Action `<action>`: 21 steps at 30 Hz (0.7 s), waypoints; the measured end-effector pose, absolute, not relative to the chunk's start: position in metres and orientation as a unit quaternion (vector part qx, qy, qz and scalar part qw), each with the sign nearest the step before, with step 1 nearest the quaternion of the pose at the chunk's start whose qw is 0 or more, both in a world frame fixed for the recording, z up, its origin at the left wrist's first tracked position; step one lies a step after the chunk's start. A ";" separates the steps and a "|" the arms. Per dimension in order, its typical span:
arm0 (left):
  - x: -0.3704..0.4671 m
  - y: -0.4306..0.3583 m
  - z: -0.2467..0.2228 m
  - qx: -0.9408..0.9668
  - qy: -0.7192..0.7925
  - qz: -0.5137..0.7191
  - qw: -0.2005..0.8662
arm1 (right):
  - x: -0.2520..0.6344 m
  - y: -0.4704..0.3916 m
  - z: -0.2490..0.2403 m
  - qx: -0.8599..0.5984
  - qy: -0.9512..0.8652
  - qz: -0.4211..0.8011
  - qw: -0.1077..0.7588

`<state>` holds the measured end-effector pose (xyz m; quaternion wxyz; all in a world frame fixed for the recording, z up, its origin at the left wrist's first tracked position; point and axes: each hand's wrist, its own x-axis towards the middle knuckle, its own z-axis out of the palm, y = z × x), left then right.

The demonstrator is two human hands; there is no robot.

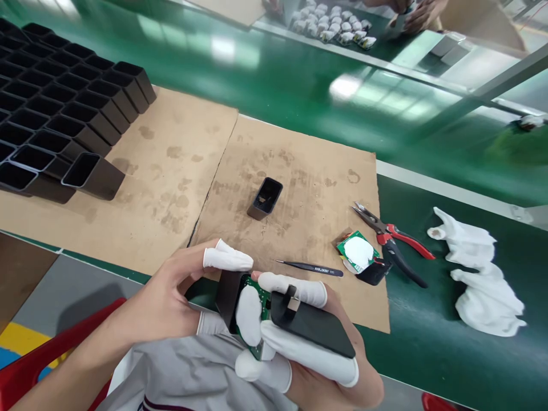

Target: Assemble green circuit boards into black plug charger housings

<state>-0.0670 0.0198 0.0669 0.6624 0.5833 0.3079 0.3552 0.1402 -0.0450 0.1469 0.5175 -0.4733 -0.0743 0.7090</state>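
White finger cots cover several fingers of both hands. My left hand (188, 285) grips a black plastic case (228, 297) held sideways at the table's front edge. At the case's mouth is a green circuit board (261, 292) with a white pad (249, 315) on it. My right hand (308, 337) closes on this board and on a flat black cover (314, 322) bearing a small metal-tipped clip. How deep the board sits in the case is hidden. Black tweezers (314, 268) lie just beyond my right hand. A small black case (265, 197) stands on the cardboard (312, 171).
Rows of black cases (64, 91) fill the left. On the right are red-handled pliers (387, 234), another board with white filler (358, 252) and white gloves (479, 268). Across the green table (291, 85), another person's hands (422, 14) work near several white-wrapped parts (327, 23).
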 end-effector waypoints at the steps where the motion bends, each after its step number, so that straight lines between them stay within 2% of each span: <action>1: -0.067 0.020 0.067 0.582 0.302 0.360 0.663 | 0.141 -0.045 0.145 -0.474 -0.079 0.707 0.519; 21: -0.065 0.020 0.067 0.564 0.274 0.381 0.679 | 0.138 -0.052 0.130 -0.501 -0.210 0.651 0.530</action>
